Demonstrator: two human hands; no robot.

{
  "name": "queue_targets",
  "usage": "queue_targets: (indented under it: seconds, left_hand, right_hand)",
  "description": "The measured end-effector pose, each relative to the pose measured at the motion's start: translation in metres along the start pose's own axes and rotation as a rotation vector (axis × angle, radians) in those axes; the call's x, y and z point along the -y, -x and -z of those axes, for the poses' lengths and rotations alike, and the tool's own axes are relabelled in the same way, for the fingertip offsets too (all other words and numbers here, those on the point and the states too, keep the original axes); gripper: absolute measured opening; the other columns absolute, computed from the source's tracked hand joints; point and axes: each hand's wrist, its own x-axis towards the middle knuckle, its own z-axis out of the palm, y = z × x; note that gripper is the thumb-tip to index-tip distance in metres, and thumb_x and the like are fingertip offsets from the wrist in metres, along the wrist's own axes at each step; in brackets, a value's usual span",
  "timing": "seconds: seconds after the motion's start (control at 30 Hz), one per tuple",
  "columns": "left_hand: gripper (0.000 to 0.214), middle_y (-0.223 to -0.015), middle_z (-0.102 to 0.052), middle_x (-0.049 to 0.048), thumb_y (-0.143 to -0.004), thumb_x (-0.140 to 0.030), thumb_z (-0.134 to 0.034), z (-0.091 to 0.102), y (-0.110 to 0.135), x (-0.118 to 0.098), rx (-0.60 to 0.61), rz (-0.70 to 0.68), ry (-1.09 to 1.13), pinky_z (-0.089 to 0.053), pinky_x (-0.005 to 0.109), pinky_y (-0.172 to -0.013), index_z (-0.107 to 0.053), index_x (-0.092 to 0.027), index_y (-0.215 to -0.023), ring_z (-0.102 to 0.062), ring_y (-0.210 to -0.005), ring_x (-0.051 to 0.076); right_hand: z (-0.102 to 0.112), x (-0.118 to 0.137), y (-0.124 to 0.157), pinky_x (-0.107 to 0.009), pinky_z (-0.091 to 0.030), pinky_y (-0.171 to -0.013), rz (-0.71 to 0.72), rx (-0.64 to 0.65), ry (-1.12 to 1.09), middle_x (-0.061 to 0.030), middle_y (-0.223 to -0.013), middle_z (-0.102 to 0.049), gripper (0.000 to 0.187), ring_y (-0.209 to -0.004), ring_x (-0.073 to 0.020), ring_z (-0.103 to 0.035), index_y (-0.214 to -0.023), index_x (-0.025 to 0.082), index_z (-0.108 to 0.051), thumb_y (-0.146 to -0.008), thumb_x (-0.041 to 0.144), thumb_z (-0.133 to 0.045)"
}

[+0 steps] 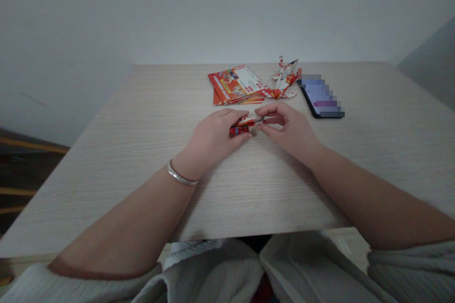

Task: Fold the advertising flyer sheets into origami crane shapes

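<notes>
Between my two hands is a small red-and-white printed packet (245, 125), held low over the middle of the table. My left hand (215, 135) is closed round its left part, thumb on the near side and fingers on the far side. The right end of the packet lies at the fingertips of my right hand (289, 128), which is closed in a pinch on its edge. My fingers cover part of the packet. Just beyond my hands lies a stack of red and orange printed packets or cards (236, 85).
Crumpled red-and-white wrappers (284, 80) lie right of the stack. A dark phone (322, 97) with a blurred screen rests further right. The pale wooden table (149, 104) meets a wall at its far edge. Wooden bars (21, 191) show at the lower left.
</notes>
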Motion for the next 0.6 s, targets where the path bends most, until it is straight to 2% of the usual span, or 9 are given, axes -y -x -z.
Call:
queue_targets:
  seconds: [0.13,0.2,0.3,0.47,0.6]
  left_hand:
    - [0.041,-0.123,-0.072,0.0122,-0.087,-0.038,-0.071,-0.004,-0.001,0.005,-0.062,-0.04,0.043,-0.051,0.045,-0.101,-0.067,-0.016,-0.122,-0.066,-0.112,0.028]
    - [0.042,-0.126,-0.071,0.0124,-0.085,-0.038,-0.074,-0.005,-0.002,0.007,-0.15,-0.095,0.019,-0.047,0.047,-0.105,-0.068,-0.017,-0.121,-0.065,-0.115,0.029]
    - [0.032,-0.119,-0.073,0.009,-0.087,-0.032,-0.072,-0.004,-0.003,0.007,-0.261,-0.153,0.006,-0.048,0.045,-0.102,-0.069,-0.02,-0.117,-0.066,-0.11,0.027]
    - [0.029,-0.12,-0.071,0.0079,-0.09,-0.024,-0.068,-0.008,-0.002,0.004,-0.25,-0.155,0.197,-0.055,0.035,-0.096,-0.067,-0.02,-0.119,-0.066,-0.11,0.021]
    - [0.033,-0.123,-0.07,0.0093,-0.089,-0.022,-0.07,-0.014,-0.002,0.006,-0.283,-0.165,0.252,-0.055,0.036,-0.099,-0.066,-0.02,-0.122,-0.064,-0.116,0.021]
  right_hand:
    - [0.0,-0.007,-0.001,-0.04,-0.063,-0.087,-0.031,0.029,-0.04,-0.0041,-0.105,-0.075,0.021,-0.09,-0.0189,-0.072,-0.099,0.023,-0.072,-0.078,0.021,-0.072]
    - [0.0,-0.009,0.0,-0.04,-0.063,-0.086,0.005,0.015,-0.031,-0.0047,-0.105,-0.074,0.02,-0.093,-0.0201,-0.072,-0.099,0.022,-0.074,-0.079,0.023,-0.073]
    - [0.003,-0.009,0.0,-0.04,-0.063,-0.085,0.058,-0.019,0.016,-0.0045,-0.106,-0.075,0.019,-0.096,-0.021,-0.071,-0.1,0.024,-0.076,-0.081,0.025,-0.074]
    - [0.006,-0.004,0.001,-0.038,-0.062,-0.083,0.136,-0.057,0.113,-0.0042,-0.106,-0.076,0.017,-0.097,-0.0217,-0.07,-0.1,0.026,-0.077,-0.083,0.024,-0.073]
    - [0.006,0.001,0.0,-0.038,-0.061,-0.081,0.202,-0.074,0.182,-0.004,-0.104,-0.077,0.016,-0.095,-0.0215,-0.07,-0.099,0.026,-0.078,-0.085,0.022,-0.072]
